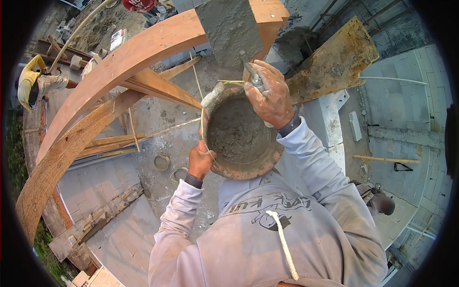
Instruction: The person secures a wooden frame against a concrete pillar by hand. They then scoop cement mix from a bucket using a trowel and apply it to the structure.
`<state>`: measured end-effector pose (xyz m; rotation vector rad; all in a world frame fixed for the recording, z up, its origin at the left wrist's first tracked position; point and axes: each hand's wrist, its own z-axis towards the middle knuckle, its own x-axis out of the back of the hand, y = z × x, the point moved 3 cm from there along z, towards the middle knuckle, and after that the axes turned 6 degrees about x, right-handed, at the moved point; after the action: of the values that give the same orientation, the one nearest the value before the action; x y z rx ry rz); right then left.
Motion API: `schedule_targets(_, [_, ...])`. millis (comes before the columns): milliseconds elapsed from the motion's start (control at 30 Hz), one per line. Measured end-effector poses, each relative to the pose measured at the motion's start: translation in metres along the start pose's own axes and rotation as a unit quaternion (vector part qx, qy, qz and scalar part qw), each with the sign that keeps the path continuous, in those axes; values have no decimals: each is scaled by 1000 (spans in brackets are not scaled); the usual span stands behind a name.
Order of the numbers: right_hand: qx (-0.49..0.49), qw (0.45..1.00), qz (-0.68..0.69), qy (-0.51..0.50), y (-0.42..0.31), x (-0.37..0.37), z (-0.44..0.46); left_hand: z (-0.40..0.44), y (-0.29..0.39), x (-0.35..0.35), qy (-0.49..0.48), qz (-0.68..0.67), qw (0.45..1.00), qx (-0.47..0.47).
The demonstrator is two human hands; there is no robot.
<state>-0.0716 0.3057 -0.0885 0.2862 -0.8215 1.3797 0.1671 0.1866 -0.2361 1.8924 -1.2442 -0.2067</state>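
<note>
A reddish bucket [267, 162], crusted with mortar around its rim, stands close in front of my body. Wet grey mortar [236, 129] lies inside it. My left hand [201, 161] is closed on the bucket's left rim, beside a thin cord. Over the bucket's upper right side, my right hand [271, 93] grips a trowel [256, 79] by its handle. The trowel's metal neck reaches the lower edge of a rectangular, mortar-covered grey surface [229, 33]. I cannot tell the blade apart from that mortar.
Curved wooden beams [138, 50] arch across the upper left. A rough, stained board [334, 62] slants at the upper right. Far below are a concrete floor [162, 119] and block walls. A person in yellow [36, 79] is at far left; another person [380, 201] is at lower right.
</note>
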Motion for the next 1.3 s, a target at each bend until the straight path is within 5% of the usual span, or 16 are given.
schedule_targets(67, [82, 990, -24, -110, 19, 36, -23, -11, 13, -2, 22, 5, 1000, -6])
schedule_targets(200, [-154, 943, -44, -291, 32, 112, -83, -10, -1, -4, 50, -12, 998, 30])
schedule_targets(367, [-94, 824, -124, -545, 25, 86, -134, -10, -7, -12, 123, -18, 992, -20])
schedule_targets(467, [-76, 848, -60, -521, 35, 37, -152, -31, 17, -22, 111, -37, 991, 64])
schedule_targets(633, [-76, 833, 64, -544, 7, -34, -172, -32, 15, -28, 145, 67, 987, 24])
schedule_targets(767, [-141, 813, 103, -555, 11, -24, -187, -41, 27, -26, 154, 113, 981, 18])
schedule_targets(900, [-151, 815, 137, -543, 28, 4, -196, -25, 5, -24, 146, 23, 989, 19])
schedule_targets(1100, [-166, 862, 142, -458, 46, 20, -200, -2, -13, -25, 133, -34, 990, -16])
schedule_targets(1200, [-197, 854, 149, -457, 54, 32, -191, -13, 7, -21, 97, -51, 990, 93])
schedule_targets(1300, [-235, 839, 161, -464, 72, 49, -188, -9, 7, -21, 98, -55, 991, 72])
